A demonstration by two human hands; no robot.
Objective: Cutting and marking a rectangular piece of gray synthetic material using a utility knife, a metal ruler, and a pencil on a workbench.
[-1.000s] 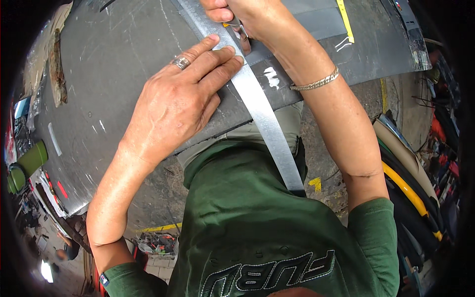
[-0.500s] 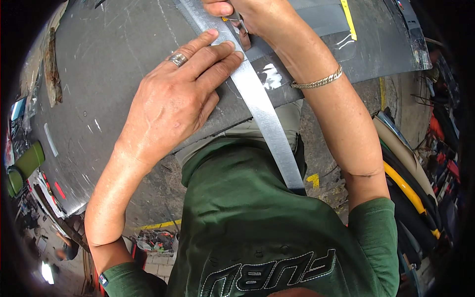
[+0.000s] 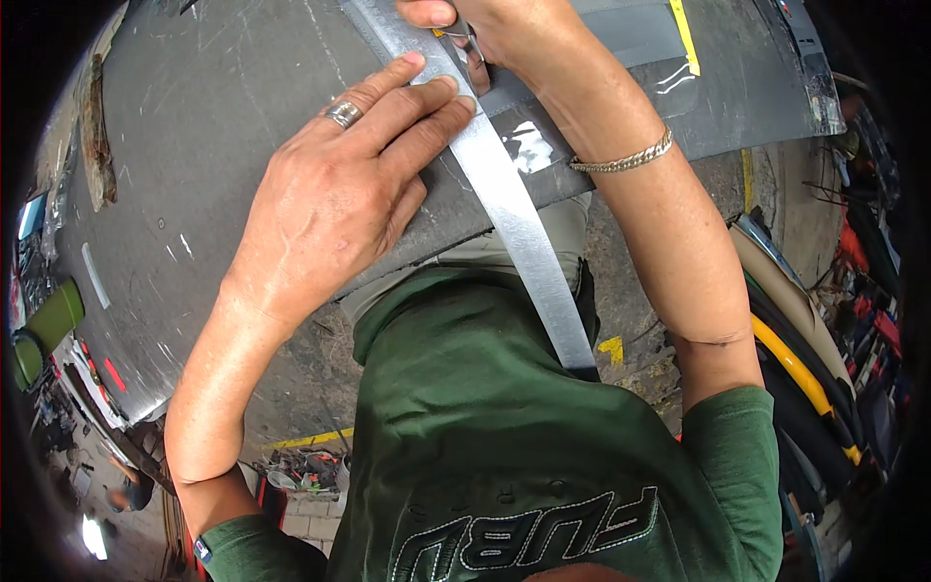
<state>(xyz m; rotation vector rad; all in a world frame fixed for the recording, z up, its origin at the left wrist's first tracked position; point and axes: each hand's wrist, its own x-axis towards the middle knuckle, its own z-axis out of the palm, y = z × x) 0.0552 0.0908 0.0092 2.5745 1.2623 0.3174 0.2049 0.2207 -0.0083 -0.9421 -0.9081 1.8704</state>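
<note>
A long steel straightedge (image 3: pixel 519 209) lies slantwise across the dark worktop (image 3: pixel 233 87), its near end sticking out past the edge toward my body. My left hand (image 3: pixel 335 179), a ring on one finger, presses on it with fingers stretched out. By its right side, at the top of the view, my right hand (image 3: pixel 504 34) grips a shiny metal hand tool (image 3: pixel 475 66). Its working end is against or close to the straightedge; its exact kind is partly hidden by the fingers. Beneath and to the right lies a smooth dark grey sheet (image 3: pixel 621 39).
A yellow measuring strip (image 3: pixel 686 37) lies at the upper right. A clear glossy patch (image 3: pixel 529 147) shows near the worktop's front edge. On the left are a worn wooden strip (image 3: pixel 95 136) and a green cylindrical object (image 3: pixel 50 325). Rolled materials (image 3: pixel 800 364) stand at the right.
</note>
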